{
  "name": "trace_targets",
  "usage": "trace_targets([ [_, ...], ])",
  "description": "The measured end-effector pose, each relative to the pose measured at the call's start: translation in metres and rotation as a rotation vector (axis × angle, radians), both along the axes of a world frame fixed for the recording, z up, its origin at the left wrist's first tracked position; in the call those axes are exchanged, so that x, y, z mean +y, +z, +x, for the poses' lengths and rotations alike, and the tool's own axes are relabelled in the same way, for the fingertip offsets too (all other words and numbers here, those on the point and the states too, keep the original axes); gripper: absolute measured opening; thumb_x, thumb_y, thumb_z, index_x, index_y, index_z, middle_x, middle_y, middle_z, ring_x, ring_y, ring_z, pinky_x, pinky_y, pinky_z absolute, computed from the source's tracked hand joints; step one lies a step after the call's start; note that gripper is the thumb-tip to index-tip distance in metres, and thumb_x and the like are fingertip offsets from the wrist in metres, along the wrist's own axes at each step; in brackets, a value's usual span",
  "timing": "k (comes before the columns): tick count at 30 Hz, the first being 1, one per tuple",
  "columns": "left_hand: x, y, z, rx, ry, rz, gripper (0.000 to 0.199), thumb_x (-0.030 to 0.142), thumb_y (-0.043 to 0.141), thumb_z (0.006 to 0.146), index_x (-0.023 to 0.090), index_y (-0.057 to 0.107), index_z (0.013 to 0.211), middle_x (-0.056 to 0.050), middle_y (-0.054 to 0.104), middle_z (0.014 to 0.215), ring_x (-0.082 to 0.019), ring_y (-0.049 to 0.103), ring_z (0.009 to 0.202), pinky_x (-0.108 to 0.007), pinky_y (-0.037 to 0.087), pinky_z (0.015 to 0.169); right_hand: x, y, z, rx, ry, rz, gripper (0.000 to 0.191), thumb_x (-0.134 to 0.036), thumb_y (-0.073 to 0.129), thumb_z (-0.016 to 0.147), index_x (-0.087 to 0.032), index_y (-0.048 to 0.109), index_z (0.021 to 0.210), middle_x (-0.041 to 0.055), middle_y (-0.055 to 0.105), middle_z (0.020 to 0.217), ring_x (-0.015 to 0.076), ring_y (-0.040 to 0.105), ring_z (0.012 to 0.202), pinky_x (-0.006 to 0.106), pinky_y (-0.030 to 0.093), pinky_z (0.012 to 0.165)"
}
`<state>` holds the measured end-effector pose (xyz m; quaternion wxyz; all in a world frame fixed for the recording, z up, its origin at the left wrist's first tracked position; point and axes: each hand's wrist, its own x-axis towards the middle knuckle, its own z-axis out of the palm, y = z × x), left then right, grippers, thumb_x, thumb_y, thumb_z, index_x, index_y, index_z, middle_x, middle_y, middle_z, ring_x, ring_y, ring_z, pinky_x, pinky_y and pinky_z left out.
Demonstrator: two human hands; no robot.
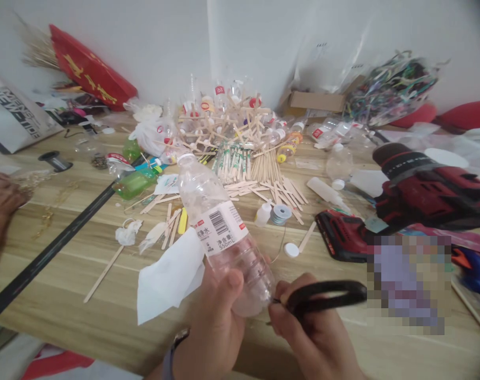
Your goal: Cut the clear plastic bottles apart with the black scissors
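Observation:
My left hand [214,316] is wrapped round the lower part of a clear plastic water bottle [224,232]. The bottle leans with its neck up and to the left, and a white label with a barcode faces me. Close to its base, my right hand [307,327] grips black-handled scissors [330,295]. Their blades are mostly hidden by my fingers, at the bottle's lower end; I cannot tell whether they cut into it. A white sheet of paper [169,279] lies on the table behind the left hand.
A red cordless drill [422,195] stands on the right. Wooden sticks [264,163], several bottles [220,100] and a cardboard box [317,101] fill the back. A dark strip [61,248] runs along the left. Another person's hand [2,195] rests at the left edge.

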<state>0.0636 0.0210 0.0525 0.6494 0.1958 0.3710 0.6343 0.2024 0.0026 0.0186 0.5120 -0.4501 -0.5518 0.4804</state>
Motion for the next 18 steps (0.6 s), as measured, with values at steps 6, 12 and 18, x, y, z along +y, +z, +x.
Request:
trace_targets([
  [6, 0.0, -0.001, -0.001, 0.001, -0.005, 0.032, 0.05, 0.051, 0.083, 0.073, 0.021, 0.071, 0.11, -0.01, 0.077, 0.104, -0.03, 0.073, 0.096, -0.038, 0.057, 0.083, 0.0, 0.024, -0.006, 0.237, 0.106, -0.361, 0.047, -0.059, 0.073, 0.087, -0.021, 0.047, 0.076, -0.0065, 0.042, 0.059, 0.0094, 0.036, 0.052, 0.023, 0.032, 0.051],
  [12, 0.001, -0.002, -0.001, -0.004, -0.058, 0.085, 0.053, 0.052, 0.084, 0.072, 0.022, 0.07, 0.112, -0.007, 0.077, 0.095, -0.026, 0.073, 0.089, -0.033, 0.057, 0.076, 0.003, 0.033, -0.007, 0.21, 0.133, -0.396, 0.051, -0.062, 0.076, 0.083, -0.02, 0.048, 0.076, -0.0069, 0.043, 0.061, 0.0084, 0.035, 0.053, 0.023, 0.032, 0.051],
  [18, 0.002, -0.003, -0.001, -0.039, -0.118, 0.107, 0.051, 0.054, 0.082, 0.073, 0.022, 0.072, 0.112, -0.007, 0.077, 0.097, -0.027, 0.072, 0.09, -0.035, 0.056, 0.077, 0.004, 0.034, -0.006, 0.292, 0.204, -0.414, 0.053, -0.063, 0.075, 0.083, -0.02, 0.045, 0.076, -0.008, 0.042, 0.061, 0.0067, 0.036, 0.053, 0.021, 0.03, 0.051],
])
